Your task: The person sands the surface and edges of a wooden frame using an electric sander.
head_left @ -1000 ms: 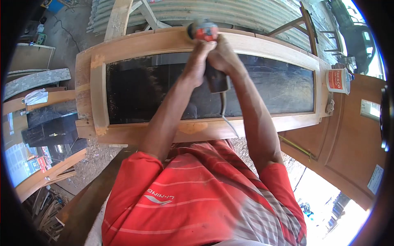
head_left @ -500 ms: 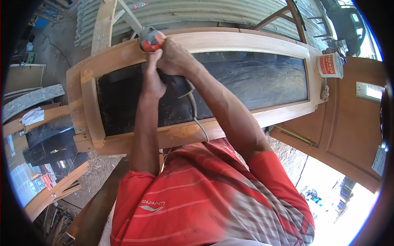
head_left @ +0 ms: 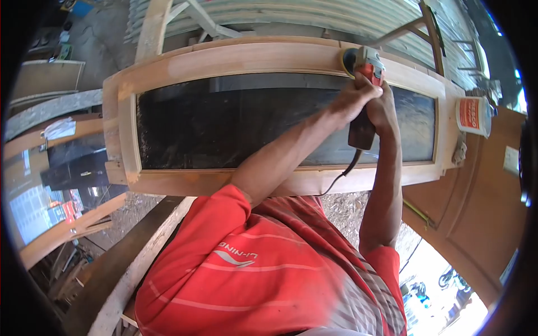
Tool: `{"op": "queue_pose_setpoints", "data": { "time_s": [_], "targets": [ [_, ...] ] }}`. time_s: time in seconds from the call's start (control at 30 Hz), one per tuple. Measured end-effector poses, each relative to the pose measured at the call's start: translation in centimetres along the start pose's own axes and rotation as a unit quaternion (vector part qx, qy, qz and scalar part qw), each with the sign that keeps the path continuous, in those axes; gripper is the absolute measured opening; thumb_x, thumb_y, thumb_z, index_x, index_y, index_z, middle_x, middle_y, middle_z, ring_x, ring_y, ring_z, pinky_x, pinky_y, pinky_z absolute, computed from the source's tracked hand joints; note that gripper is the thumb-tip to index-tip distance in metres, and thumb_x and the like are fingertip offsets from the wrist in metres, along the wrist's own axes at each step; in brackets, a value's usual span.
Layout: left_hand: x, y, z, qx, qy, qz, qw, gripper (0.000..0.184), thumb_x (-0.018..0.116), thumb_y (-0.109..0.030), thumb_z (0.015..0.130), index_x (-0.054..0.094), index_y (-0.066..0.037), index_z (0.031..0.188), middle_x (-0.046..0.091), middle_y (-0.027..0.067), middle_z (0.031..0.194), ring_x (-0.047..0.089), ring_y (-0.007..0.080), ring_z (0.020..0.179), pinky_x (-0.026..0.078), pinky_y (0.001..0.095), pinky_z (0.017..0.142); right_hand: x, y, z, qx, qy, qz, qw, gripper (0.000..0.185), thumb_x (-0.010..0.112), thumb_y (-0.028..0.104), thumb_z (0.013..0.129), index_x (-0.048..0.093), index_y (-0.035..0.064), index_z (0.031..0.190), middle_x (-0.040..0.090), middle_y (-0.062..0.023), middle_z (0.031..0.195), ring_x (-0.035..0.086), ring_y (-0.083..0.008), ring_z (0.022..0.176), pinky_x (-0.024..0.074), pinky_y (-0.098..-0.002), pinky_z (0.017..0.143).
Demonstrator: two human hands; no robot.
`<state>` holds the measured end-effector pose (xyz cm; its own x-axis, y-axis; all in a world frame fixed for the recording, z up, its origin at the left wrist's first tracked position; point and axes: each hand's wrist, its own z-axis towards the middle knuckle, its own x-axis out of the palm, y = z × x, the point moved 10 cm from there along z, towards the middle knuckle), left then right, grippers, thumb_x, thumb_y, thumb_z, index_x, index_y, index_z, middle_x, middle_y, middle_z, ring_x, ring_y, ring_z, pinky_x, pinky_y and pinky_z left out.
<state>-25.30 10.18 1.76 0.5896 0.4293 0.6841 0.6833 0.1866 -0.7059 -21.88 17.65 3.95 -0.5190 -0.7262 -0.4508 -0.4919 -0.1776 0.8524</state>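
Note:
An angle grinder [head_left: 371, 57] with a round yellow-edged disc [head_left: 348, 61] is over the far rail of a wooden door frame [head_left: 252, 59], toward its right end. The disc stands tilted at the rail; whether it touches the wood I cannot tell. My left hand [head_left: 357, 96] is closed around the tool just behind its head. My right hand [head_left: 385, 109] wraps its red and dark body from the right side. A dark cord [head_left: 348, 167] runs from its rear end down over the near rail. Within the frame lies a dusty dark panel [head_left: 224, 126].
A white tub with a red label [head_left: 472, 115] stands at the frame's right end, with a crumpled rag [head_left: 459, 150] beside it. Brown panelled door [head_left: 471, 196] lies to the right. Wooden beams [head_left: 73, 224] and glass are at left; corrugated sheeting [head_left: 269, 17] lies behind.
Both hands have carried the grinder rightward along the far rail, from its left part to near its right end. The cord has shifted right with it, and the view has moved slightly.

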Motion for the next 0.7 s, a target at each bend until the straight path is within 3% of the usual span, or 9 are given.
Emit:
{"op": "queue_pose_setpoints", "data": {
  "time_s": [0.13, 0.17, 0.27, 0.37, 0.4, 0.5, 0.6, 0.67, 0.7],
  "targets": [
    [-2.9, -1.9, -3.0, 0.016, -0.004, 0.018, 1.0, 0.044, 0.068, -0.031, 0.094, 0.052, -0.009, 0.13, 0.054, 0.0077, 0.125, 0.051, 0.0182, 0.124, 0.039, 0.036, 0.108, 3.7, 0.1, -0.8, -0.014, 0.007, -0.041, 0.999, 0.059, 0.072, 0.049, 0.09, 0.066, -0.0043, 0.116, 0.074, -0.0247, 0.104, 0.073, -0.0339, 0.101, 0.0547, -0.0437, 0.085],
    [-4.4, -3.2, -4.8, 0.055, -0.042, 0.008, 0.998, 0.043, 0.067, -0.03, 0.095, 0.052, -0.01, 0.13, 0.056, 0.007, 0.122, 0.052, 0.0174, 0.123, 0.038, 0.0351, 0.111, 5.8, 0.9, -1.5, -0.026, 0.029, -0.025, 0.999, 0.066, 0.072, 0.05, 0.089, 0.062, -0.0071, 0.12, 0.072, -0.0295, 0.109, 0.072, -0.0397, 0.109, 0.0542, -0.0458, 0.089],
    [-10.2, -4.9, -8.6, 0.066, -0.051, 0.001, 0.997, 0.05, 0.065, -0.033, 0.097, 0.05, -0.01, 0.138, 0.058, 0.0078, 0.128, 0.055, 0.018, 0.125, 0.04, 0.037, 0.112, 12.3, 4.5, -3.8, -0.057, 0.053, -0.073, 0.994, 0.071, 0.071, 0.052, 0.09, 0.055, -0.0107, 0.121, 0.069, -0.036, 0.11, 0.069, -0.0484, 0.111, 0.0544, -0.0497, 0.091],
    [-15.7, -7.5, -13.6, 0.061, -0.095, -0.012, 0.993, 0.057, 0.065, -0.036, 0.098, 0.048, -0.01, 0.147, 0.059, 0.009, 0.135, 0.057, 0.02, 0.126, 0.041, 0.0374, 0.111, 18.6, 9.0, -6.5, -0.052, 0.077, -0.126, 0.988, 0.083, 0.071, 0.059, 0.089, 0.049, -0.0146, 0.121, 0.068, -0.0393, 0.107, 0.068, -0.0513, 0.108, 0.0547, -0.0517, 0.09],
    [-17.0, -9.0, -15.3, 0.065, -0.125, -0.061, 0.988, 0.033, 0.068, -0.026, 0.097, 0.058, -0.009, 0.123, 0.06, 0.0011, 0.115, 0.054, 0.0107, 0.112, 0.039, 0.0315, 0.105, 20.8, 9.9, -7.0, -0.059, 0.087, -0.125, 0.987, 0.085, 0.071, 0.061, 0.089, 0.049, -0.0154, 0.119, 0.069, -0.0392, 0.105, 0.069, -0.0513, 0.106, 0.055, -0.0514, 0.089],
    [-21.2, -12.1, -19.9, 0.086, -0.167, -0.063, 0.98, 0.038, 0.067, -0.028, 0.097, 0.059, -0.007, 0.128, 0.06, 0.0036, 0.118, 0.054, 0.0135, 0.115, 0.04, 0.0332, 0.106, 26.8, 12.8, -8.7, -0.06, 0.138, -0.151, 0.977, 0.085, 0.071, 0.061, 0.089, 0.049, -0.016, 0.118, 0.069, -0.0382, 0.102, 0.07, -0.0514, 0.103, 0.0551, -0.0515, 0.09],
    [-25.3, -14.4, -23.8, 0.103, -0.205, -0.081, 0.97, 0.035, 0.065, -0.029, 0.098, 0.06, -0.009, 0.126, 0.063, 0.0038, 0.115, 0.058, 0.014, 0.111, 0.042, 0.0335, 0.105, 32.0, 15.7, -10.2, -0.085, 0.176, -0.166, 0.966, 0.08, 0.07, 0.057, 0.09, 0.049, -0.0153, 0.116, 0.07, -0.038, 0.101, 0.07, -0.0514, 0.103, 0.0551, -0.0527, 0.09],
    [-26.5, -17.0, -26.3, 0.119, -0.214, -0.068, 0.967, 0.022, 0.06, -0.032, 0.103, 0.056, -0.016, 0.117, 0.063, 0.0037, 0.12, 0.061, 0.0161, 0.118, 0.046, 0.0372, 0.106, 35.7, 17.2, -11.0, -0.096, 0.21, -0.16, 0.96, 0.08, 0.07, 0.055, 0.09, 0.047, -0.0163, 0.117, 0.069, -0.0383, 0.101, 0.07, -0.052, 0.103, 0.055, -0.0534, 0.091],
    [-27.0, -18.1, -27.4, 0.13, -0.208, -0.075, 0.967, 0.023, 0.058, -0.032, 0.104, 0.055, -0.016, 0.121, 0.064, 0.0039, 0.122, 0.061, 0.0165, 0.118, 0.046, 0.0375, 0.106, 37.2, 17.8, -11.3, -0.1, 0.217, -0.159, 0.958, 0.08, 0.07, 0.055, 0.091, 0.046, -0.0168, 0.118, 0.069, -0.0383, 0.1, 0.07, -0.0521, 0.103, 0.055, -0.0535, 0.092]
  ]
}}
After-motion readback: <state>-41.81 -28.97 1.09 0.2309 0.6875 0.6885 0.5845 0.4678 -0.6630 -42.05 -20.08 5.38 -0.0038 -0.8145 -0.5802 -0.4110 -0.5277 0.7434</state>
